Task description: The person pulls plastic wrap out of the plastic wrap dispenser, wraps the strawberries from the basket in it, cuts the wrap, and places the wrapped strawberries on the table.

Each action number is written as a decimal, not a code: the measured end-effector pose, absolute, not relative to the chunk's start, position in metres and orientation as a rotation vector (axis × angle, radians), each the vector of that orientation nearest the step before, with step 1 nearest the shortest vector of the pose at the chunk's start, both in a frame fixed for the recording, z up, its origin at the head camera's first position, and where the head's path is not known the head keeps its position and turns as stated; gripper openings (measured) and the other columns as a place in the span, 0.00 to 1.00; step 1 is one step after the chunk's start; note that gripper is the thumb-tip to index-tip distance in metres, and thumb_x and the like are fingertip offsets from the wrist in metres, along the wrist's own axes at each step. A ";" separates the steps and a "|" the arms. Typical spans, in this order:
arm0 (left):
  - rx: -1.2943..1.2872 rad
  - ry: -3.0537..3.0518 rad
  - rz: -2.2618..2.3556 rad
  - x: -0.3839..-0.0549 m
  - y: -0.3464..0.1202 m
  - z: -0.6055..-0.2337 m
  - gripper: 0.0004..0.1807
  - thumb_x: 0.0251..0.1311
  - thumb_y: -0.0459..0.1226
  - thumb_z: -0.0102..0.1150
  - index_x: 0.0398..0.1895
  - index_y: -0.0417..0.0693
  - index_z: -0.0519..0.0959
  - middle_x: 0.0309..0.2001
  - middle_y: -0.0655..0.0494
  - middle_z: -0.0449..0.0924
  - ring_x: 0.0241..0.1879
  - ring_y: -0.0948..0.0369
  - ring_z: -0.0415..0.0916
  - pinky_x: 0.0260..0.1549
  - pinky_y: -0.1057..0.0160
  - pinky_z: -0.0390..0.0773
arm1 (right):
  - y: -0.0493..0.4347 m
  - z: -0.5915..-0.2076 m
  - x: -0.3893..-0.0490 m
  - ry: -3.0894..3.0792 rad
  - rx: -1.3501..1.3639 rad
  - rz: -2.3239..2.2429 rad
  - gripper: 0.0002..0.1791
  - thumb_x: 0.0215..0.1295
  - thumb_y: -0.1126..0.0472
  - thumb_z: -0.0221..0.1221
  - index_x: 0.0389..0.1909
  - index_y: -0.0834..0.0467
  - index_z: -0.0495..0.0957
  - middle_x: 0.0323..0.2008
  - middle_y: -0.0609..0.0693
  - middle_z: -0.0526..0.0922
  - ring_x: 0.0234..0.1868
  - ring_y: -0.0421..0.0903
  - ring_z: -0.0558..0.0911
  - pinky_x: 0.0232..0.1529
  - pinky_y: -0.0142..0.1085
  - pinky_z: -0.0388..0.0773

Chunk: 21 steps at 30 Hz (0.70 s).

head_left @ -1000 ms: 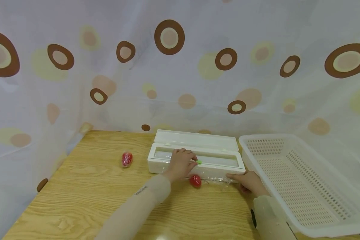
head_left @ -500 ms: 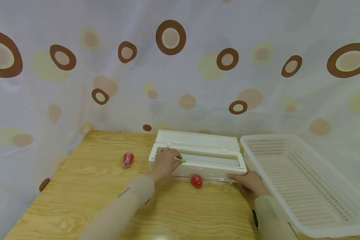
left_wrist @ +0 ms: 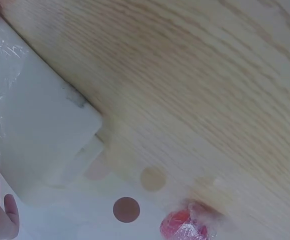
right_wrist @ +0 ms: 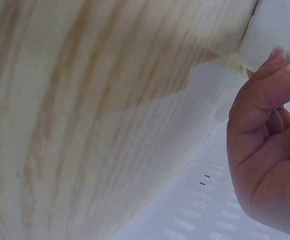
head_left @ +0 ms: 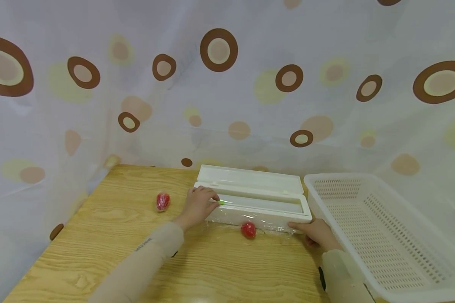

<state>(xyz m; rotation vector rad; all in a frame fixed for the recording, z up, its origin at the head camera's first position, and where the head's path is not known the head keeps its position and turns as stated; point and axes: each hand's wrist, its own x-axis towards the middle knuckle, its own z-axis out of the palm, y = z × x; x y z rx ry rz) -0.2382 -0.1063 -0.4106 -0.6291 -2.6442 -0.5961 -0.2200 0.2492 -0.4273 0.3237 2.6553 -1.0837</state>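
Note:
A long white cling film dispenser [head_left: 258, 218] stands at the back of the table, its lid [head_left: 250, 179] raised. Inside lies a pale roll [head_left: 261, 203]. My left hand [head_left: 198, 204] pinches a small green slide cutter [head_left: 221, 202] near the left end of the front rail. At the dispenser's front right corner, my right hand [head_left: 318, 232] holds on with curled fingers; the right wrist view shows its fingertips against the white box. Clear film hangs down the front. A red film-wrapped item [head_left: 248, 230] sits against the front, its kind unclear.
Another red wrapped item [head_left: 162, 202] lies to the left on the wooden table [head_left: 212, 269]. A large white perforated plastic basket [head_left: 379, 235] stands right beside my right forearm. Behind the table hangs a spotted curtain [head_left: 227, 101].
My left hand has moved left along the dispenser, carrying the green slide cutter from the middle to near the left end. The right hand has stayed at the right corner.

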 end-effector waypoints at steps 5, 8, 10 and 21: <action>-0.675 -2.627 -0.581 -0.239 -0.112 -0.408 0.05 0.56 0.43 0.62 0.33 0.54 0.81 0.42 0.58 0.83 0.45 0.56 0.74 0.50 0.48 0.66 | 0.251 -0.427 -0.220 2.621 0.316 -1.132 0.33 0.47 0.33 0.64 0.27 0.60 0.67 0.09 0.45 0.67 0.13 0.39 0.65 0.18 0.30 0.66; -0.672 -2.626 -0.585 -0.239 -0.119 -0.408 0.05 0.56 0.42 0.63 0.33 0.53 0.81 0.42 0.58 0.83 0.43 0.57 0.74 0.49 0.48 0.66 | 0.251 -0.427 -0.221 2.611 0.311 -1.149 0.32 0.47 0.33 0.64 0.25 0.60 0.68 0.09 0.45 0.67 0.12 0.39 0.65 0.18 0.30 0.67; -0.654 -2.632 -0.574 -0.240 -0.124 -0.408 0.05 0.55 0.42 0.63 0.33 0.54 0.81 0.42 0.59 0.83 0.42 0.57 0.74 0.49 0.48 0.66 | 0.250 -0.426 -0.221 2.620 0.315 -1.147 0.31 0.47 0.33 0.64 0.22 0.59 0.69 0.09 0.45 0.68 0.12 0.39 0.65 0.18 0.30 0.67; -0.540 -2.707 -0.581 -0.236 -0.150 -0.406 0.05 0.57 0.42 0.61 0.34 0.53 0.80 0.43 0.57 0.83 0.51 0.54 0.74 0.53 0.46 0.66 | 0.248 -0.426 -0.220 2.628 0.321 -1.129 0.31 0.47 0.33 0.64 0.19 0.58 0.68 0.09 0.45 0.67 0.13 0.39 0.65 0.17 0.31 0.66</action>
